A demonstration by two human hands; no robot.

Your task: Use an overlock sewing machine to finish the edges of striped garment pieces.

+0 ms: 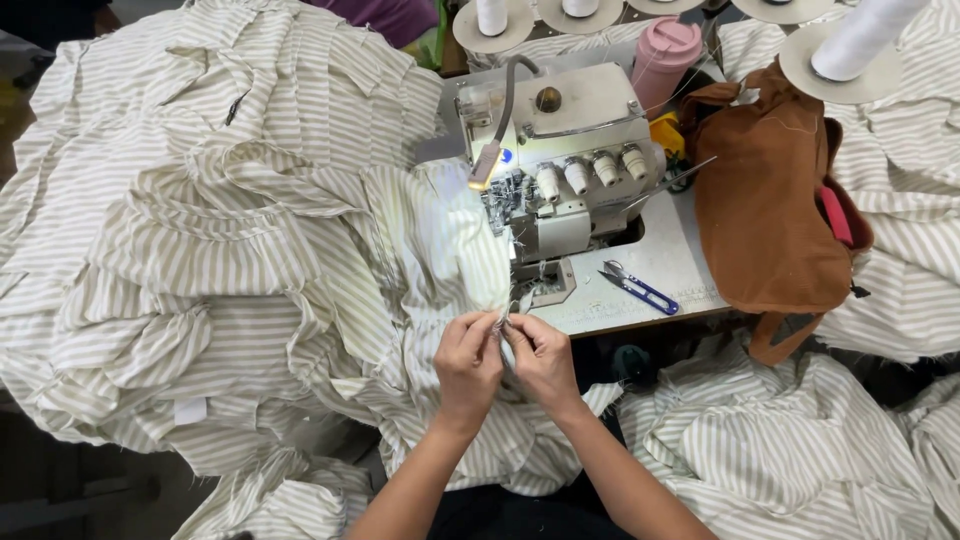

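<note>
Both hands (505, 362) pinch striped fabric (440, 250) edge, just before the sewing machine (555, 160).

A pale grey worktop (668, 262) carries an off-white overlock sewing machine (560, 160), its small lamp (484, 165) casting a bright patch below. Thread cones (858, 40) stand on round holders along the back edge. A brown bag (765, 210) slumps beside it, near blue snips (640, 289). Dark floor (70, 490) shows at the lower left.

You've got blue thread snips (640, 289) on the table (690, 250), brown bag (765, 210) right, pink cup (664, 55) behind the machine (560, 160).
</note>
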